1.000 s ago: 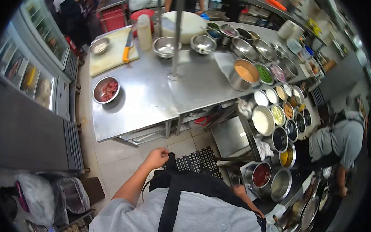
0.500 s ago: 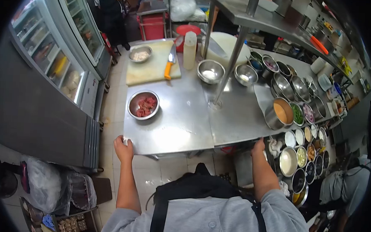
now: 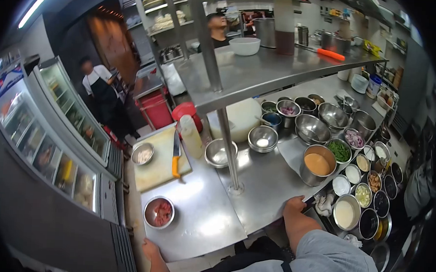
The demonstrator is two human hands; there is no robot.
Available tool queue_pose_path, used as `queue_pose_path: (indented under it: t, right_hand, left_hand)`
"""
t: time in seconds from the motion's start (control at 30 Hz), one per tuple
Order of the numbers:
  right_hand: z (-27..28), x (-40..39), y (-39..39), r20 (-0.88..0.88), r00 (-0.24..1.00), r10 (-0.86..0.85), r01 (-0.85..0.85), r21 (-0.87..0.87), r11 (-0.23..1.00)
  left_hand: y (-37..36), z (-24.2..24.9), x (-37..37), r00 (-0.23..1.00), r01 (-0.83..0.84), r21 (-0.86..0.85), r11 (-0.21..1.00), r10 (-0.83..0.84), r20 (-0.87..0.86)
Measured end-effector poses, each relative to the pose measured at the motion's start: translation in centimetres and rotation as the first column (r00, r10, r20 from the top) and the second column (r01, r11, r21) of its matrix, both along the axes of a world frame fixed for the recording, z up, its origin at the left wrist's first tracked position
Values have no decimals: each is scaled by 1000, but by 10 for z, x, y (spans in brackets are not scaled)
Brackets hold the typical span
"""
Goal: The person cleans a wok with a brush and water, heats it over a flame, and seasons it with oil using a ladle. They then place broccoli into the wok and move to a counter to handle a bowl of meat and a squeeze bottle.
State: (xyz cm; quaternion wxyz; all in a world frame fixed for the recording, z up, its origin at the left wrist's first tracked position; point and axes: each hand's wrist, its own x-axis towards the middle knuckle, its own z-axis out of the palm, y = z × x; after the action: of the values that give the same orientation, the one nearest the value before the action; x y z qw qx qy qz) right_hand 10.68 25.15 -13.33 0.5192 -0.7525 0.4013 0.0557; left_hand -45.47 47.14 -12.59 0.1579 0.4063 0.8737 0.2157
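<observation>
My left hand is closed at the near left corner of the steel worktable, its fingers partly hidden. Farther right, my right hand is curled over the front edge of the same table, beside a crumpled white cloth. Beyond my left hand stands a steel bowl holding raw red meat pieces. Behind it lies a cutting board with an orange-handled knife and a small bowl of pale pieces.
A shelf post rises from the table under an overhead steel shelf. Steel bowls, a pot of orange sauce and several ingredient containers crowd the right. Glass-door fridges line the left. A person stands behind.
My view has tilted up and swung right, showing more of the overhead shelf and back room. Both hands stay at the table's edge; the bowls, board and knife appear unmoved.
</observation>
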Motion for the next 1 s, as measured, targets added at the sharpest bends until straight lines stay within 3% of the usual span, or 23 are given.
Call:
queue_pose_path:
  t: [0.17,0.27,0.37,0.63,0.7,0.8,0.93,1.0]
  right_hand:
    - [-25,6,1,95,995,-19,22,-32,999]
    - [27,-15,1,34,999,13,-14,25,1000]
    - [27,-15,-1,29,998,60,-60,18,998]
    - [29,-16,0,22,999,42,-42,33,999]
    - [29,-18,0,18,999,41,-42,36,998]
    - [15,-12,-7,33,998,59,-60,38,997]
    - [5,-6,-9,43,996,81,-84,77,993]
    - [4,-8,-8,59,993,104,-106,20,994]
  left_hand:
    - [7,-9,-3,993,51,-62,997,-57,-101]
    - [8,-3,-1,992,61,-150,987,-77,-105]
    - [18,-22,-12,994,55,-163,985,-70,-86]
    - [7,6,2,997,43,-192,980,-54,-52]
    - [12,-5,-6,990,116,-203,972,-131,-60]
    - [25,-36,-19,994,61,-190,980,-78,-78]
    - [7,-1,1,996,52,-121,991,-60,-66]
    - [5,11,4,997,61,-200,978,-70,-34]
